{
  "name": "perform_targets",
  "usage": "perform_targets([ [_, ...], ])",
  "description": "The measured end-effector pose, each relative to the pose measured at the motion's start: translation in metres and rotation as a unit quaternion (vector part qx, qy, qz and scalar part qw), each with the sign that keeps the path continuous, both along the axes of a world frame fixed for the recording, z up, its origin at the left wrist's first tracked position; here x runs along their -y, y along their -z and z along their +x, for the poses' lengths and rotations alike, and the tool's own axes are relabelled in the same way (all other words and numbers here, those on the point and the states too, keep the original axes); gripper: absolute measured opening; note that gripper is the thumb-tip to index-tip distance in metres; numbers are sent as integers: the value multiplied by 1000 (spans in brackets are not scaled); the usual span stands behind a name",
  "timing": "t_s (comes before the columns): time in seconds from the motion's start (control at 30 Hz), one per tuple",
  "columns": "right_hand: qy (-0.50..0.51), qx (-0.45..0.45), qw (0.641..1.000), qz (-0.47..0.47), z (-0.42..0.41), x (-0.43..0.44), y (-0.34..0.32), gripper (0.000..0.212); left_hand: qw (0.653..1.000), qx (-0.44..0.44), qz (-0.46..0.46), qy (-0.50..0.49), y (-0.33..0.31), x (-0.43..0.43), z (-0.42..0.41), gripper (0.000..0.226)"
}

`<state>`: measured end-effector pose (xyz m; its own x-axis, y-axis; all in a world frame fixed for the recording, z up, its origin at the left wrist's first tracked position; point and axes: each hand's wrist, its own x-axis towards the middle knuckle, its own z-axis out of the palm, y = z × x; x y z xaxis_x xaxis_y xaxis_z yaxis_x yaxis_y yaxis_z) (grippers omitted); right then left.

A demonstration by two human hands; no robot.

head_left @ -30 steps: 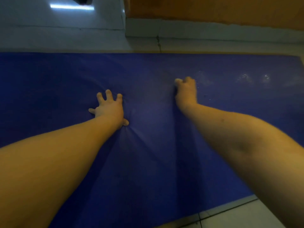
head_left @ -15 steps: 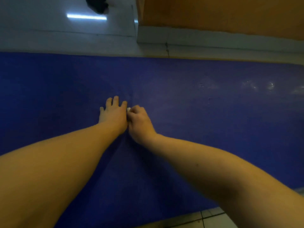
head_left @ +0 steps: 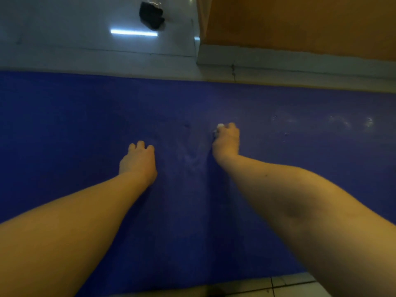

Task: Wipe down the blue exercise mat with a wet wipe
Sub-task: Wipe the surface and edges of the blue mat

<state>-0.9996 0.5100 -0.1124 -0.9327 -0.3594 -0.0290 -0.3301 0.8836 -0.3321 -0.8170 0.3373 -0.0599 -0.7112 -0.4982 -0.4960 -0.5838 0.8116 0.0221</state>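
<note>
The blue exercise mat [head_left: 64, 129] lies flat across the tiled floor and fills most of the view. My left hand [head_left: 138, 161] rests on the mat left of centre, fingers curled down against the surface, with nothing seen in it. My right hand [head_left: 226, 140] presses on the mat a little farther out and to the right, closed over a small white wet wipe [head_left: 220, 126]; only a bit of the wipe shows past the fingertips. Small ripples in the mat lie between the two hands. Wet shiny streaks [head_left: 342, 122] mark the mat to the right.
A white skirting board [head_left: 278, 58] and an orange wall [head_left: 300, 20] run behind the mat's far edge on the right. A dark object [head_left: 151, 15] sits on the pale floor at the back. Floor tiles [head_left: 289, 284] show at the near edge.
My right hand, which was touching my left hand half a second ago, has slid to the right and farther out with the wipe. My left hand has curled its fingers but stays in place.
</note>
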Motion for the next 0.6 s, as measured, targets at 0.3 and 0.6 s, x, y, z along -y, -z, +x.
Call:
perform_targets([
  [0.3,-349,72,934,-39,117,72,-10,28,999,4,19,-34,-12,-5,11,54],
  [0.6,80,89,993,15,-8,-107,-12,20,999,-16,45,-17,-12,-40,21,42],
])
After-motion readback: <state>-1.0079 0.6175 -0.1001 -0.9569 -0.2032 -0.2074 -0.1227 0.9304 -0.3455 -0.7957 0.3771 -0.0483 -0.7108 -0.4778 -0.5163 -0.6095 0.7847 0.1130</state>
